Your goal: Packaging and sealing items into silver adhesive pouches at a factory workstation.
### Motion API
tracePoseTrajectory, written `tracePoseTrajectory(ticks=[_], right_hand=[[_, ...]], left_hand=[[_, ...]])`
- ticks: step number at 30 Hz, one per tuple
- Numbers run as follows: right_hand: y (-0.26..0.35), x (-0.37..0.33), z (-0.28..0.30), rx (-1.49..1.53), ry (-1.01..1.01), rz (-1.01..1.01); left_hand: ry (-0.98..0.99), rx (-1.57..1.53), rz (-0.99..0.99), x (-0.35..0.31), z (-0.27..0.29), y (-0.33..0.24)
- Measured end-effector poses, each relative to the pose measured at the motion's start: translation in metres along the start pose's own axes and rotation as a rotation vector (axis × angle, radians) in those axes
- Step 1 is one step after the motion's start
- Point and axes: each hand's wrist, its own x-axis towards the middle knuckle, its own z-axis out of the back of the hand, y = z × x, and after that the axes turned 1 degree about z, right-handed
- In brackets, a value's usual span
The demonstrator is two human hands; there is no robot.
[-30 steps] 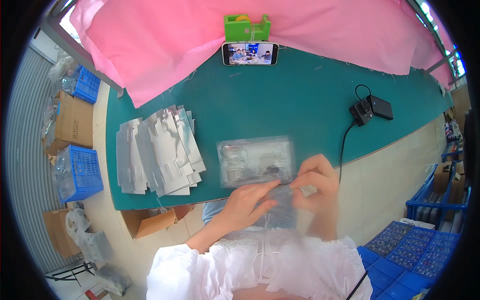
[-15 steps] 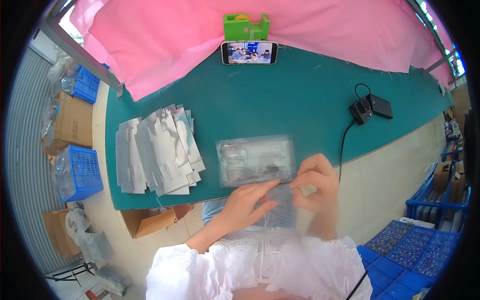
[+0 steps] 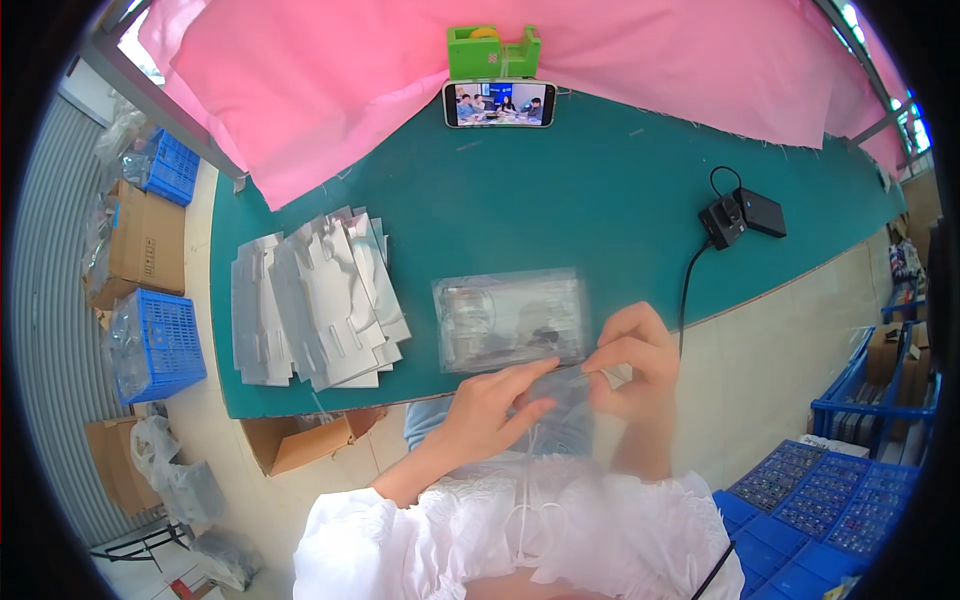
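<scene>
The left hand (image 3: pixel 490 408) is loose, fingers stretched out, with its fingertips at the near edge of a flat, see-through plastic packet (image 3: pixel 512 320) that looks silvery grey inside. The right hand (image 3: pixel 643 370) pinches some thin, clear plastic film (image 3: pixel 568 386) between thumb and finger — just by the packet's near right corner. The packet lies flat on the big green table (image 3: pixel 600 200) — to the right of a messy pile of shiny silver cut-out sheets (image 3: pixel 335 300)
</scene>
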Motion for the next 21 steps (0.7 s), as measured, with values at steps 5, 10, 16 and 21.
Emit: tracePoseTrajectory(ticks=[5, 10, 16, 21], right_hand=[[-0.0005, 0.0003, 0.0014, -0.001, 0.005, 0.003], [-0.0022, -0.0005, 0.0004, 0.006, 0.008, -0.005], [-0.003, -0.0008, 0.0, 0.021, 0.01, -0.018], [-0.0037, -0.0006, -0.0003, 0.036, 0.013, -0.017]], left_hand=[[0.041, 0.006, 0.046, 0.0002, 0.0017, -0.0042], [0.021, -0.009, 0.044, 0.0005, 0.001, -0.005], [0.006, -0.019, 0.009, 0.0006, 0.0004, -0.0033], [0.0, -0.012, 0.001, 0.0003, -0.0006, -0.0024]])
